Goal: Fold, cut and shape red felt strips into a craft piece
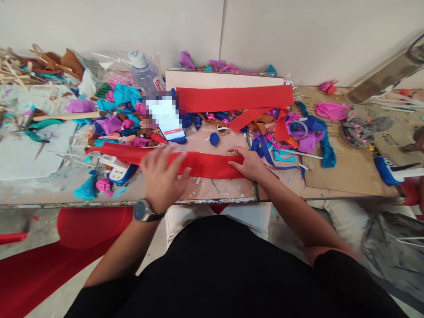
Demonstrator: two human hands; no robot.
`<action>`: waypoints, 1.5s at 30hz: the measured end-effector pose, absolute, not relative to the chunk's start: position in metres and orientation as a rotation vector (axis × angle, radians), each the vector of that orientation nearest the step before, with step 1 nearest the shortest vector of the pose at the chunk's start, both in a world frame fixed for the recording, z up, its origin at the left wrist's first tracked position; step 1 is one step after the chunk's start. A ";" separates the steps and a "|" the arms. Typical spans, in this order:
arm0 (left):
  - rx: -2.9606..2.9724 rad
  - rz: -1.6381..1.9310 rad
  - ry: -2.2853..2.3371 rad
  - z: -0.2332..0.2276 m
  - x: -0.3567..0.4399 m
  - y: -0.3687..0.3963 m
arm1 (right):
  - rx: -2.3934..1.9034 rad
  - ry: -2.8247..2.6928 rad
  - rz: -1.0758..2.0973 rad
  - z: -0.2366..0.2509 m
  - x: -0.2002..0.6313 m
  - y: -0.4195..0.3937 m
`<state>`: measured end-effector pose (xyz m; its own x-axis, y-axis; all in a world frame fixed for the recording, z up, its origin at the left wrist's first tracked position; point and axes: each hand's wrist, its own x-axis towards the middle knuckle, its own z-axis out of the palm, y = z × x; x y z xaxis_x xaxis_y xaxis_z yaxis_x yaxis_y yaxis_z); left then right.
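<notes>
Near the front edge of the bench (39, 190) lies a long red fabric strip (205, 164), stretched left to right. Both hands rest on it: the left hand (162, 176), a watch (145, 211) on its wrist, is spread flat with fingers wide over the strip's middle, while the right hand (249, 164) presses on the strip's right end, fingers curled onto the cloth — whether it pinches the edge I cannot tell. Behind the strip sits a phone (165, 117), propped among bright scraps of blue, pink and purple material. Further back lies a wider red fabric piece (235, 98) against a pale board (218, 80), with a plastic bottle (145, 73) to its left. Teal-handled pliers (38, 130) lie on the bench's left part.
</notes>
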<state>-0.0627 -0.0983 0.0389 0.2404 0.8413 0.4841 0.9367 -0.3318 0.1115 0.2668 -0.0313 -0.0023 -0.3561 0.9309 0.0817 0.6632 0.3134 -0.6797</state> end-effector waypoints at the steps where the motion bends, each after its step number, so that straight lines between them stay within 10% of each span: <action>1: -2.481 -0.628 -1.621 0.039 -0.045 -0.103 | -1.409 -2.126 0.758 -0.003 0.265 -0.032; 13: -2.992 0.086 -1.110 0.045 0.044 -0.078 | -1.158 -2.365 0.794 0.006 0.267 0.023; 45: -2.988 -0.133 -1.101 0.019 0.035 -0.054 | -1.196 -2.319 0.641 0.001 0.279 0.015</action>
